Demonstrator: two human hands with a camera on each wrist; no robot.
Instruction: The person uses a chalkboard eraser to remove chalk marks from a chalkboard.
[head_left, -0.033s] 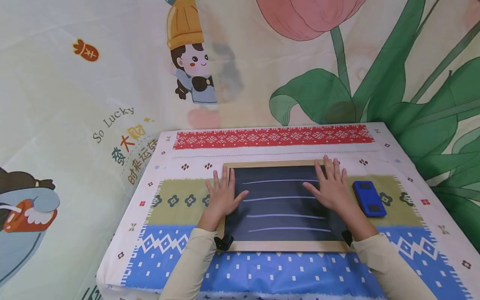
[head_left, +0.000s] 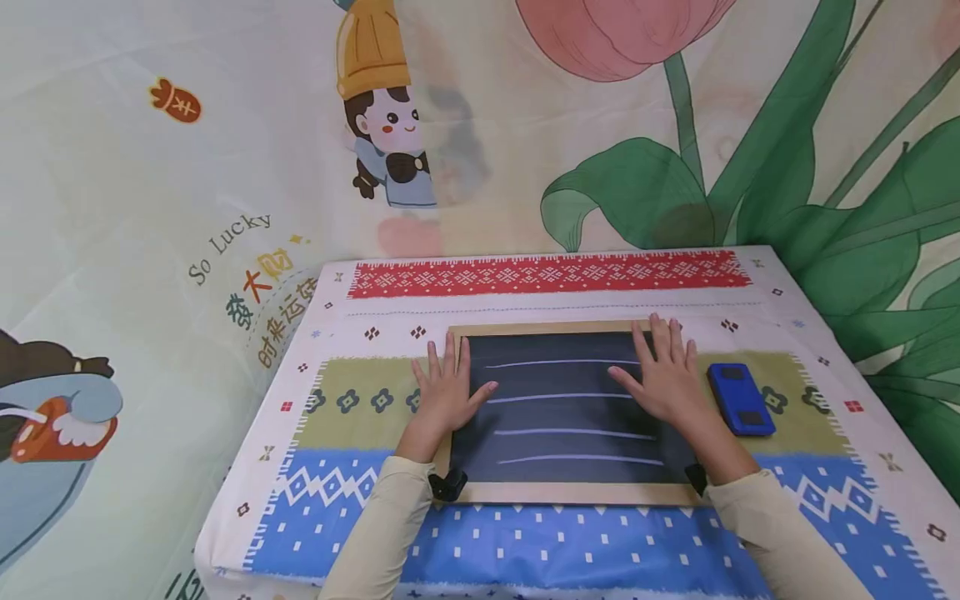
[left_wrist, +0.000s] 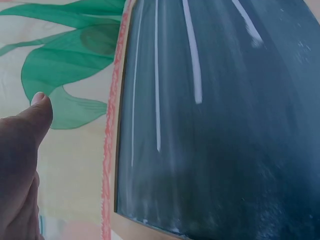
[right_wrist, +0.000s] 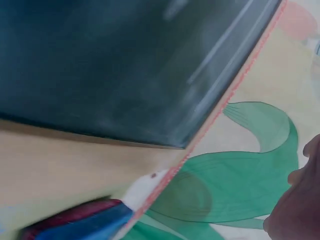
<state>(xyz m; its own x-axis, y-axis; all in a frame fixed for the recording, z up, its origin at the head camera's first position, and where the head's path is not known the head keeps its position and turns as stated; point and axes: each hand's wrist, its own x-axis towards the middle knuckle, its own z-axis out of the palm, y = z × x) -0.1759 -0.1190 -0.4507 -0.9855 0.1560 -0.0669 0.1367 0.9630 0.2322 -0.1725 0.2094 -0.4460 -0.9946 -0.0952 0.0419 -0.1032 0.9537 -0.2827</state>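
A small blackboard [head_left: 555, 417] in a pale wooden frame lies on the table, with several horizontal light chalk lines across it. Over its left edge is my left hand [head_left: 444, 396], fingers straight and spread, thumb pointing inward. My right hand [head_left: 667, 383] lies over the right edge in the same way. Whether the palms press on the board cannot be told. In the left wrist view the thumb [left_wrist: 30, 120] stands out beside the board. Right of my right hand lies a blue rectangular block [head_left: 740, 398] with two dark patches; its dark red layer shows in the right wrist view.
A patterned cloth [head_left: 555, 542] in red, white, olive and blue covers the table. Behind it hangs a printed backdrop [head_left: 495, 167] with a tulip, large leaves and cartoon figures. Black straps [head_left: 447, 485] sit at the wrists, near the board's lower corners.
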